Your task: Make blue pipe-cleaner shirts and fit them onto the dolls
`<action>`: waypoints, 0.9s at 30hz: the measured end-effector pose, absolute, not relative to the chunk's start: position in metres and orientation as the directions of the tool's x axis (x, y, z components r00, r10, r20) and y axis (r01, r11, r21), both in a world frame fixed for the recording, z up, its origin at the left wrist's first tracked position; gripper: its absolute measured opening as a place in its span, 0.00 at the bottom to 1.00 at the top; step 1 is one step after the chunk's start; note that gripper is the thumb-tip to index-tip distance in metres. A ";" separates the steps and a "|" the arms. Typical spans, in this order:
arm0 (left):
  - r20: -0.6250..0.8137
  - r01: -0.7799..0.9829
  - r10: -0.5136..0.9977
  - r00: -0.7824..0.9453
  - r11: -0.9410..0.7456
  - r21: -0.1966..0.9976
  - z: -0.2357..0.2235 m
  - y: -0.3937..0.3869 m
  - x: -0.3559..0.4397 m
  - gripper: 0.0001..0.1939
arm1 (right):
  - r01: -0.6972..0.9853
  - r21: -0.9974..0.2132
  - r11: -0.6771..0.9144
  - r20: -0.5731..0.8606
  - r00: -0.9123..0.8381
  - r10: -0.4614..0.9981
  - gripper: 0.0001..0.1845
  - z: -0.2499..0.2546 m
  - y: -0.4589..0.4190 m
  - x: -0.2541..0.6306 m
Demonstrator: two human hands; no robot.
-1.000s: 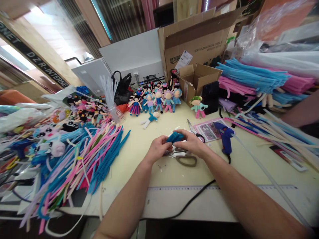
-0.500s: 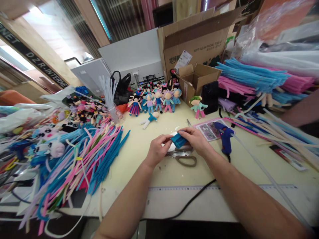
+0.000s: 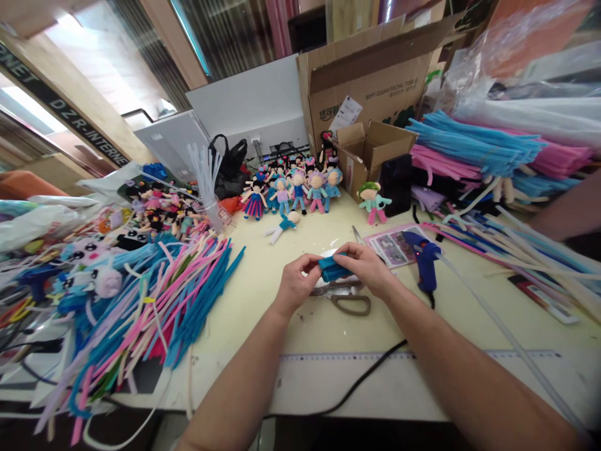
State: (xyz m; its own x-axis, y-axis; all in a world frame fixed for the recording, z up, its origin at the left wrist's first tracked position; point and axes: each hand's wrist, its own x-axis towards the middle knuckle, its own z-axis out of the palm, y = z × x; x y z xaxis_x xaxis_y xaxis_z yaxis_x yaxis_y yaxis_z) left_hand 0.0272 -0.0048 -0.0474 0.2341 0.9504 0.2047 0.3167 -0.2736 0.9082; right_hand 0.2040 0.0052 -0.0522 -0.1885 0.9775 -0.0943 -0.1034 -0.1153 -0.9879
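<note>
Between my two hands is a short bundle of teal pipe cleaners (image 3: 331, 269), held level above the table. My left hand (image 3: 299, 280) pinches its left end between thumb and fingers. Thumb and fingers of my right hand (image 3: 365, 268) grip the right part. Just below the bundle lie scissors (image 3: 352, 304) with brown handles, partly hidden by my hands. A blue glue gun (image 3: 425, 266) rests to the right of my right hand. Beyond my hands lies a small doll (image 3: 283, 227) with a teal top and white legs.
Loose coloured pipe cleaners (image 3: 154, 300) cover the left side. Several finished dolls (image 3: 298, 191) stand at the back before a cardboard box (image 3: 370, 81). Blue and pink pipe cleaner bundles (image 3: 474, 141) are piled at right. A ruler (image 3: 328, 357) and black cable (image 3: 357, 381) lie in front.
The teal bundle has turned from tilted to nearly level. My right hand has shifted its hold slightly left and down along it; my left hand stays at its left end.
</note>
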 end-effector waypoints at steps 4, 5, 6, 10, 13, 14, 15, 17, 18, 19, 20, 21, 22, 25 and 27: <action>0.269 0.427 0.923 0.275 -0.368 0.826 -0.043 -0.008 0.028 0.09 | 0.071 -0.998 0.002 -0.014 -0.216 0.976 0.14 -0.052 0.002 0.200; 0.272 0.435 0.920 0.280 -0.375 0.819 -0.042 -0.008 0.029 0.09 | 0.094 -0.995 0.020 -0.001 -0.214 0.977 0.14 -0.053 0.002 0.199; 0.270 0.436 0.919 0.286 -0.376 0.818 -0.042 -0.008 0.029 0.09 | 0.106 -0.994 0.029 0.007 -0.206 0.979 0.13 -0.053 0.001 0.197; 0.237 0.418 0.922 0.307 -0.355 0.837 -0.043 -0.007 0.028 0.09 | 0.091 -0.995 0.036 0.020 -0.164 0.986 0.12 -0.058 0.001 0.193; 0.205 0.398 0.931 0.302 -0.318 0.860 -0.042 -0.008 0.028 0.08 | 0.079 -0.995 0.053 0.039 -0.168 0.985 0.12 -0.060 0.002 0.192; 0.190 0.392 0.935 0.299 -0.302 0.869 -0.042 -0.008 0.029 0.07 | 0.076 -0.996 0.057 0.043 -0.175 0.984 0.11 -0.060 0.002 0.192; 0.177 0.386 0.939 0.295 -0.286 0.877 -0.041 -0.008 0.029 0.06 | 0.070 -0.996 0.058 0.044 -0.183 0.982 0.11 -0.060 0.002 0.192; 0.152 0.371 0.948 0.281 -0.253 0.893 -0.041 -0.009 0.030 0.05 | 0.054 -0.997 0.059 0.048 -0.200 0.979 0.11 -0.059 0.002 0.191; 0.139 0.357 0.952 0.273 -0.234 0.904 -0.041 -0.009 0.030 0.05 | 0.045 -0.997 0.061 0.051 -0.204 0.978 0.11 -0.058 0.002 0.191; 0.125 0.339 0.956 0.266 -0.214 0.916 -0.041 -0.008 0.030 0.05 | 0.038 -0.997 0.064 0.055 -0.208 0.977 0.12 -0.057 0.001 0.191; 0.109 0.317 0.958 0.264 -0.193 0.928 -0.042 -0.008 0.030 0.06 | 0.033 -0.997 0.067 0.059 -0.212 0.976 0.12 -0.056 0.001 0.191; 0.094 0.294 0.960 0.265 -0.173 0.940 -0.042 -0.007 0.030 0.06 | 0.026 -0.997 0.068 0.061 -0.216 0.974 0.13 -0.055 0.000 0.191; 0.082 0.272 0.961 0.266 -0.156 0.950 -0.043 -0.007 0.030 0.07 | 0.018 -0.998 0.065 0.059 -0.222 0.973 0.13 -0.053 0.000 0.192; 0.059 0.221 0.959 0.277 -0.123 0.967 -0.046 -0.005 0.029 0.08 | -0.017 -1.000 0.023 0.026 -0.234 0.972 0.15 -0.050 -0.002 0.192; 0.046 0.200 0.956 0.289 -0.107 0.974 -0.048 -0.004 0.028 0.09 | -0.035 -0.999 -0.013 -0.004 -0.238 0.971 0.16 -0.049 -0.002 0.192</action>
